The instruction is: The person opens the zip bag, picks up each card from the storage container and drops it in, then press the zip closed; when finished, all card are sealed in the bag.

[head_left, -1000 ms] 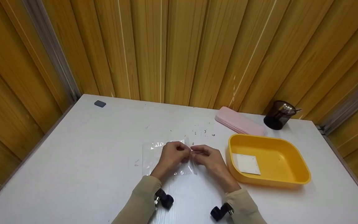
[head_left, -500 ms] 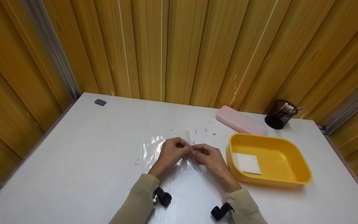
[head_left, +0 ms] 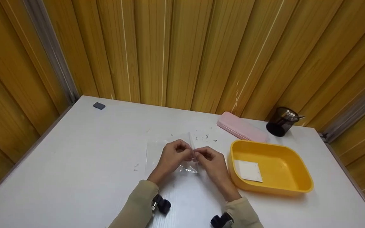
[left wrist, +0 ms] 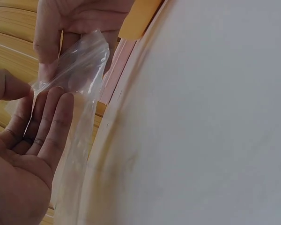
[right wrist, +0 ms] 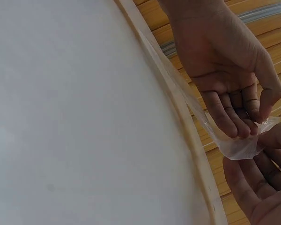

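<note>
Compared with 1 second ago, the far right corner of the clear plastic bag (head_left: 155, 153) stands higher beyond the fingers, and the bright glints on its left part have faded. Both hands stay at the bag's right edge, close together. The left hand (head_left: 172, 155) has its grip pinching that edge between thumb and index finger; the right hand (head_left: 213, 163) pinches it just beside, thumb against fingertips. The bag reaches leftward over the white desk (head_left: 74, 164), under and beyond the left hand.

On the desk, just right of the right hand, the yellow tray (head_left: 272, 189) has kept its place, with a white square piece (head_left: 248, 171) lying at its left end. Behind the tray is a pink case (head_left: 241, 127), and near that a black mesh cup (head_left: 277, 125) holding pens. A small dark block (head_left: 99, 105) lies near the far left corner. Small dark marks (head_left: 206, 136) dot the surface beyond the hands. Yellow wood-patterned panels (head_left: 182, 57) wall the room, with grey metal posts (head_left: 51, 47) at 2 corners.
</note>
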`<state>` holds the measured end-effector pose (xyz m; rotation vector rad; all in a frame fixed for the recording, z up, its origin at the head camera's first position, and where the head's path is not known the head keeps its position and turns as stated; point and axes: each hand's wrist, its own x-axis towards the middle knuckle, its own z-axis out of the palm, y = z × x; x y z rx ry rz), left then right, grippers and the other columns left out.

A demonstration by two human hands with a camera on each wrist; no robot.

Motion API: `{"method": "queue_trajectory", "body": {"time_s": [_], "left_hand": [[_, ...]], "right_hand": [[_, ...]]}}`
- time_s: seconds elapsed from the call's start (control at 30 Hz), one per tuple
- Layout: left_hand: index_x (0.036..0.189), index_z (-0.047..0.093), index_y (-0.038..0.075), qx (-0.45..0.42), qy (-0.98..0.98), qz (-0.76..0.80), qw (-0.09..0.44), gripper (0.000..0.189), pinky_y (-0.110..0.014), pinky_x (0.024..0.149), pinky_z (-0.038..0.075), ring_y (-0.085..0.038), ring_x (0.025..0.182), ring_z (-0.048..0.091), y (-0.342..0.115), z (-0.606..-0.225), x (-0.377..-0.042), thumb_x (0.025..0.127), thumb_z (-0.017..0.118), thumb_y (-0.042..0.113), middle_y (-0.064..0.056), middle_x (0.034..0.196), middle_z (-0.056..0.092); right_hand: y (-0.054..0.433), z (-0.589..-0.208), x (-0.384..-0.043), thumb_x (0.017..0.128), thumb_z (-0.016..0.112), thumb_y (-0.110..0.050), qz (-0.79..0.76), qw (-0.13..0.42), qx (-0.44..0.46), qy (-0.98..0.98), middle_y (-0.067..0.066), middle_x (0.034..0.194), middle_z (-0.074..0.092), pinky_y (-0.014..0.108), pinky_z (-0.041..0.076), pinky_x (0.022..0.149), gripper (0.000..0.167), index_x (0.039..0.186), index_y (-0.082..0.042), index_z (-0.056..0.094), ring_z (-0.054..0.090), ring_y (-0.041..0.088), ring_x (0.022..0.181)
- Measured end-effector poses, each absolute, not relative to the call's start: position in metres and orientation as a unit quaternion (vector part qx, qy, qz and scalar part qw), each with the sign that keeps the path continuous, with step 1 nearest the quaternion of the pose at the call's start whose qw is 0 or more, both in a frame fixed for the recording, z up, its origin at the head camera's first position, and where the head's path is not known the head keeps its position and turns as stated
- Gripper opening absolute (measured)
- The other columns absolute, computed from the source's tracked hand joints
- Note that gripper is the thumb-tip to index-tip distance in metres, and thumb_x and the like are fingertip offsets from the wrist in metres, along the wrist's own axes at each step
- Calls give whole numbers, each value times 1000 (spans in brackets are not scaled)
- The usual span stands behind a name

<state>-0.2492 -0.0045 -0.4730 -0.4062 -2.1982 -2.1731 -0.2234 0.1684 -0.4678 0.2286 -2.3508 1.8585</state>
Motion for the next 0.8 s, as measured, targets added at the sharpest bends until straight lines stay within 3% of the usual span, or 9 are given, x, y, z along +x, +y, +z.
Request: {"method": "queue_trajectory", "body": {"time_s": [0.2, 0.37, 0.8], "left_hand": [[101, 68, -1, -119, -683, -721, 14, 16, -36, 73, 64, -26, 78, 76, -5, -470, -247, 96, 75, 12, -8, 88, 72], [103, 68, -3, -113, -676, -728, 14, 13, -37, 74, 65, -26, 78, 76, -4, -470, -247, 96, 71, 7, -8, 87, 71], [91, 69, 3, -117, -719, -685, 17, 9, -34, 73, 64, -25, 78, 76, -4, -466, -243, 96, 63, 7, -5, 87, 69]], "right_hand": [[166, -468, -222, 99, 73, -3, 588, 120, 110, -792, 12, 97, 78, 20, 57, 74, 10, 107, 2, 77, 73, 26, 86], [166, -467, -219, 99, 75, -6, 570, 134, 110, -803, 7, 98, 78, 21, 57, 74, 9, 106, -2, 78, 71, 23, 87], [162, -468, -217, 97, 77, -4, 549, 176, 133, -806, 2, 98, 78, 24, 60, 77, 7, 102, -7, 80, 71, 20, 88]]}}
